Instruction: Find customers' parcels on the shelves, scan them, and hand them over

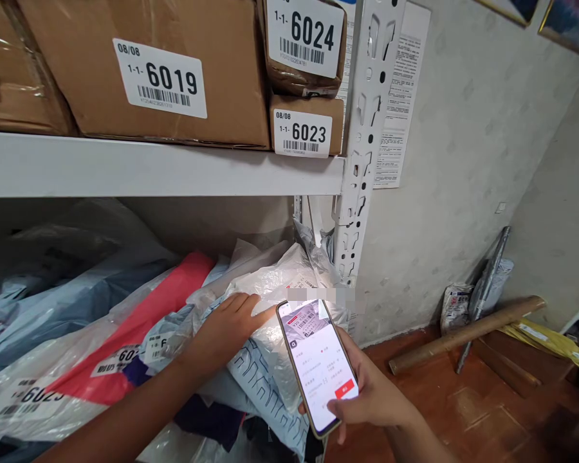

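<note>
My right hand [367, 386] is wrapped round a smartphone [313, 379], with the thumb over the lower part of its lit screen. At the top the screen shows a camera picture of a label, with lines of text and a red button beneath. My left hand [234, 325] grips a white plastic mailer bag [270, 276], thumb apart from the fingers; part of its grip is hidden. A printed label [303, 283] on that bag shows just above the phone. Below lies a light blue patterned mailer [265, 386].
Boxes [174, 83] with numbered labels sit on the white shelf [174, 167] above. Red [135, 328] and clear bags pile up at left. A perforated post [359, 161] stands at right. On the floor are a cardboard tube [463, 334] and a yellow parcel [543, 337].
</note>
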A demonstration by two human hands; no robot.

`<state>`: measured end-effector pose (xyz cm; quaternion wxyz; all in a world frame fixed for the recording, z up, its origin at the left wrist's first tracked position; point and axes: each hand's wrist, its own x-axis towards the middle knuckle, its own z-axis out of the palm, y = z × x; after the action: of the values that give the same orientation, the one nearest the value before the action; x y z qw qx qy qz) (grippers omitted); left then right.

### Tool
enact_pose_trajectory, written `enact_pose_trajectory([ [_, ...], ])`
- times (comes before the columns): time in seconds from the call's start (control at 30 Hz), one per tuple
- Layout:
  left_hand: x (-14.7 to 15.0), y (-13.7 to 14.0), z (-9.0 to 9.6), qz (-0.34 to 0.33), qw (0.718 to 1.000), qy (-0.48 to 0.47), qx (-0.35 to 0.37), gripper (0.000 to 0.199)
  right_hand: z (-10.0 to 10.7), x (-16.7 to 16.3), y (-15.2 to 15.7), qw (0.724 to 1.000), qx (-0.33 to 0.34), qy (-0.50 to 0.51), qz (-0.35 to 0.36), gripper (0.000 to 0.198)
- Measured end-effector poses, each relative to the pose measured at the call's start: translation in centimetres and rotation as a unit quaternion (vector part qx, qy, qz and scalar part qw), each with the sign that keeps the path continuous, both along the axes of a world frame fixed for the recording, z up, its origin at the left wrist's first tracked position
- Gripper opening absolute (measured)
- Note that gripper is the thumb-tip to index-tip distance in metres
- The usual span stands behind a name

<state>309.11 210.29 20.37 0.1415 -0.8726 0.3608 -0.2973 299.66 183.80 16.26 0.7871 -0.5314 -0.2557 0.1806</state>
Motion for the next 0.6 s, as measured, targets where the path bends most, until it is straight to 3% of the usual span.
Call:
enact_pose_trajectory([
  [0.6, 0.24, 0.18, -0.25, -0.012, 1.0, -0.001, -0.002, 0.023, 0.14, -0.35, -0.09, 1.0, 0.011, 0.007, 0.002, 0.094],
])
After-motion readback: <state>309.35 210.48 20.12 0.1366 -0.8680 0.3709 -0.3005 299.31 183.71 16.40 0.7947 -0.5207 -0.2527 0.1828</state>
